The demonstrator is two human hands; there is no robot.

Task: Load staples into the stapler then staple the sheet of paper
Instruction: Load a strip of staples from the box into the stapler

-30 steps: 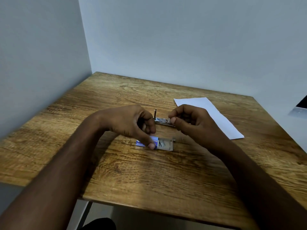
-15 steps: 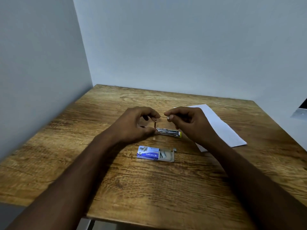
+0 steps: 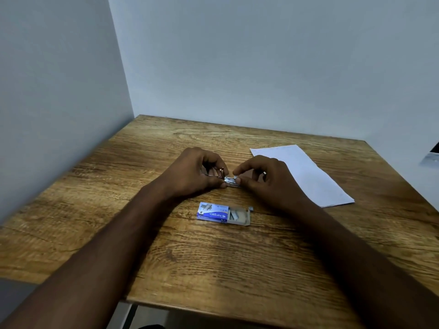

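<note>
A small metal stapler lies on the wooden table between my hands, its pusher rod sticking up at its left end. My left hand grips that left end with curled fingers. My right hand pinches a strip of staples at the stapler's open channel. A blue staple box lies nearer to me, its tray slid out to the right with staples inside. The white sheet of paper lies flat to the right, partly under my right hand.
Grey walls close the table on the left and at the back. A dark object shows at the right edge of the view. The table's near edge runs across the lower part of the view.
My left hand left the staple box and took the stapler's left end. My right hand came down to the stapler's channel with the staples. The camera tilted up.
</note>
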